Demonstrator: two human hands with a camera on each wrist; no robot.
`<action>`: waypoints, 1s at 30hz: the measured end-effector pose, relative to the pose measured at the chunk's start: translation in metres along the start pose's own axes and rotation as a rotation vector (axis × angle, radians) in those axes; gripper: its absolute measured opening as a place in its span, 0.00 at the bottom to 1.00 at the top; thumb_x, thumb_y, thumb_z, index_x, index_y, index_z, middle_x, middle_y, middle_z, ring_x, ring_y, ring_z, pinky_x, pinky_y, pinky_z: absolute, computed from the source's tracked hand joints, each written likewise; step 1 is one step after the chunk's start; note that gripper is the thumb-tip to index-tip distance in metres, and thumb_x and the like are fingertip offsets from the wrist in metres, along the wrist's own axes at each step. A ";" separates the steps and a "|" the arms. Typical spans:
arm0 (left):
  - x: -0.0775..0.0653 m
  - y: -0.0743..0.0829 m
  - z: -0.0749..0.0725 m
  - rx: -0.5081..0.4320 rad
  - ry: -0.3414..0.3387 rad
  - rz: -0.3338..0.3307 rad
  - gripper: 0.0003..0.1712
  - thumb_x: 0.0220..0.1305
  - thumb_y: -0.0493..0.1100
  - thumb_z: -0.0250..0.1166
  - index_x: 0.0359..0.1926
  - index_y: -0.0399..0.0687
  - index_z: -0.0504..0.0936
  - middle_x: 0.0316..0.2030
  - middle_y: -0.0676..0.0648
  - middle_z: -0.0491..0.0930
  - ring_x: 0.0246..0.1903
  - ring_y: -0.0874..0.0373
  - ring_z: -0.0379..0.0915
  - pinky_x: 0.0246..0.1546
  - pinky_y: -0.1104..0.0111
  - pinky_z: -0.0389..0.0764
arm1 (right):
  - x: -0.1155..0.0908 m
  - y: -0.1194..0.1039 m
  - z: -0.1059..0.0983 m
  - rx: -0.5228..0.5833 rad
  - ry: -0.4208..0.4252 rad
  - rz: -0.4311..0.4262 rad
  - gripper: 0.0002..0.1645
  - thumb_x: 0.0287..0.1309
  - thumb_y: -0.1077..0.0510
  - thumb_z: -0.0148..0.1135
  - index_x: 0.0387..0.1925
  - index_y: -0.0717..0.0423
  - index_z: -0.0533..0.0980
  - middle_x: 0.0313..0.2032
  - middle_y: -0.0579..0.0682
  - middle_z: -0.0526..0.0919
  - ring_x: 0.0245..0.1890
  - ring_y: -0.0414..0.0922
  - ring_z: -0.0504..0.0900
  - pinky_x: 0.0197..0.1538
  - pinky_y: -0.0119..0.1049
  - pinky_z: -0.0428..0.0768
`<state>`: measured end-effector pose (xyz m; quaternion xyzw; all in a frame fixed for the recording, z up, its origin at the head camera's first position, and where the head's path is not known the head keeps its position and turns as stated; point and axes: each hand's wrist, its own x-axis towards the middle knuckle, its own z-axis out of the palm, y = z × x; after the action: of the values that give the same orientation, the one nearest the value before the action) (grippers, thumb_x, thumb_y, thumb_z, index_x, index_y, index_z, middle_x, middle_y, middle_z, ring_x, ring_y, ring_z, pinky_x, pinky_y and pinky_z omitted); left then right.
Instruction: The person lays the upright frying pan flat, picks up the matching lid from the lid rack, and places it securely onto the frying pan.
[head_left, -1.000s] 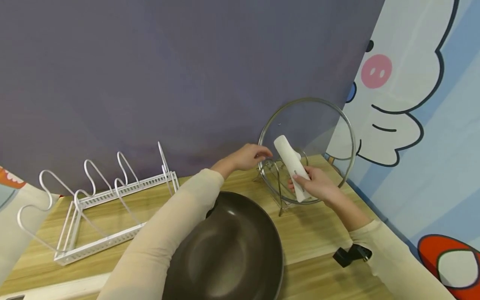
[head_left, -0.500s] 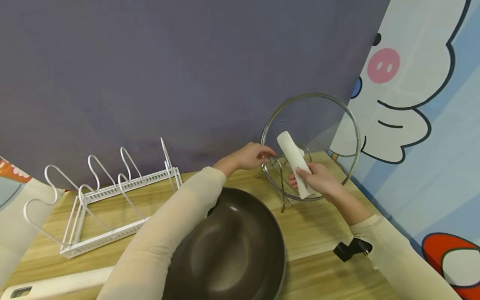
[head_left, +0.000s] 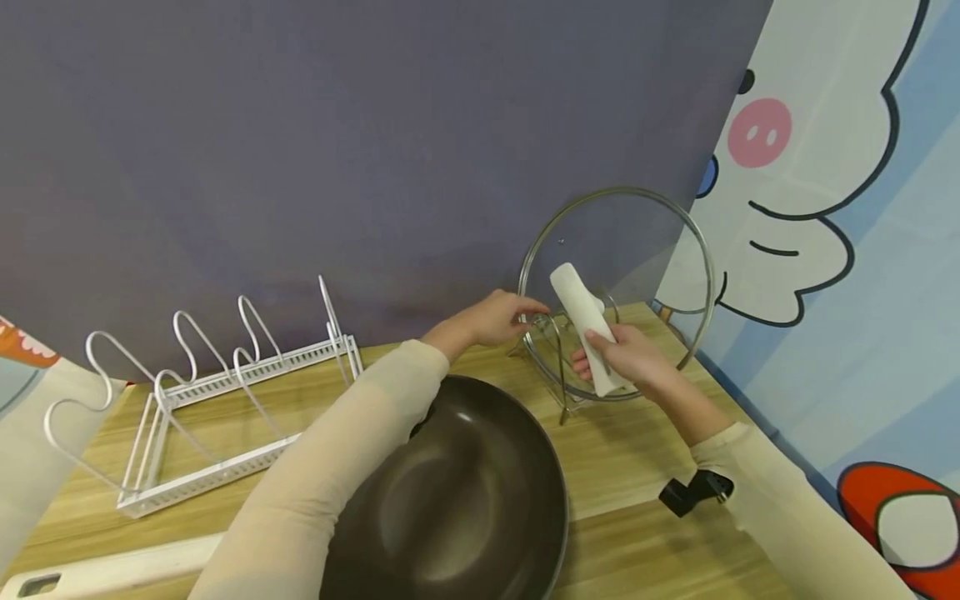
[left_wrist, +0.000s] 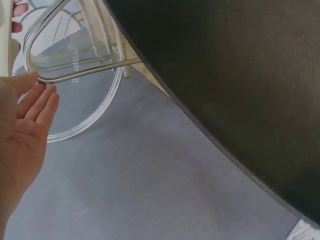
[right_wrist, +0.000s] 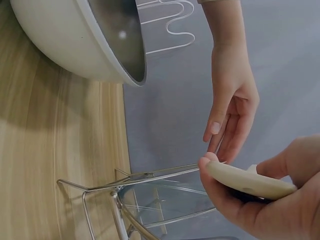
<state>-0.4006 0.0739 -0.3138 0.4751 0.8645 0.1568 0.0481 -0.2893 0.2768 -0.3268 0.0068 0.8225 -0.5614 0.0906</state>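
Note:
A large glass lid (head_left: 710, 275) with a metal rim stands upright in a small wire lid rack (head_left: 559, 367) at the right of the table. My right hand (head_left: 628, 360) grips the lid's long white handle (head_left: 576, 298), thumb on its near side. From the left, my left hand (head_left: 495, 318) reaches to the rack. In the left wrist view, its thumb and fingertips pinch the rounded end of the rack's wire loop (left_wrist: 95, 69). The right wrist view shows the handle (right_wrist: 250, 183) between the right thumb and curled fingers; the lid's lower edge is partly hidden.
A dark wok (head_left: 450, 500) sits below my left forearm, with a white handle (head_left: 123, 568) pointing left. A white wire pan rack (head_left: 225, 477) stands on the wooden table (head_left: 622, 483) at the left. A grey wall (head_left: 360, 167) rises behind.
My left hand has moved slightly right, from just beside the lid rack to its wire loop. The right hand stays on the handle, and the lid remains upright. The head view has shifted a little.

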 end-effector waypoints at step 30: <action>0.000 0.013 -0.002 0.079 -0.022 -0.018 0.24 0.67 0.37 0.59 0.64 0.42 0.71 0.60 0.42 0.76 0.53 0.50 0.78 0.55 0.64 0.79 | -0.003 -0.007 -0.011 -0.133 -0.055 -0.009 0.26 0.70 0.60 0.48 0.59 0.79 0.63 0.44 0.68 0.83 0.33 0.44 0.86 0.42 0.38 0.85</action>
<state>-0.3899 0.0799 -0.3081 0.4705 0.8737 0.1170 0.0402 -0.2891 0.2847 -0.3158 -0.0185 0.8553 -0.5058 0.1110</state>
